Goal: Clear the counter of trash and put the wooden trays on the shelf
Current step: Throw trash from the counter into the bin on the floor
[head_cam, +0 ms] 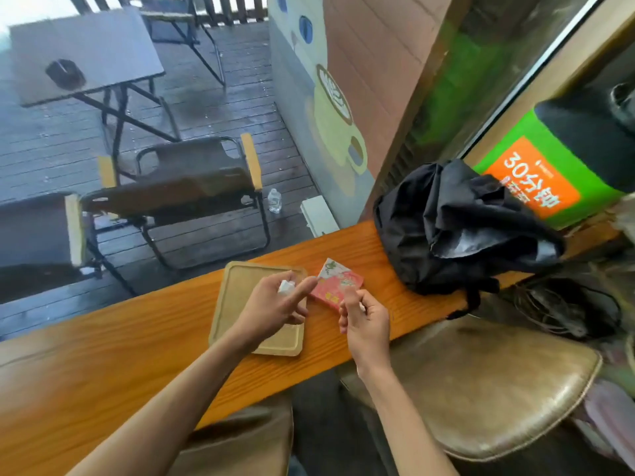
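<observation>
Right now both hands hover over the orange wooden counter, almost meeting above the rubbish. The left hand hangs above the far right part of the wooden tray, pinching a small white scrap between thumb and curled fingers, with the forefinger stretched out towards the pink packet. The right hand is just on the near side of that packet, fingers loosely bent and close together; whether it grips anything I cannot tell, as the fingertips overlap the packet's near edge.

The packet lies flat on the counter, just beside the tray's right edge, directly ahead of the right hand and a touch to the right of the left forefinger. Its long axis runs on a slant, from the near right up to the far left, its pale end pointing away towards the deck outside. The right hand looks the nearer of the two, so I would guess it takes the packet by the near end.

The tray sits with its long axis running away from the person, tilted slightly left at the far end, its near short edge close to the counter's front edge. A black bag slumps well to the right, apart from all this.
</observation>
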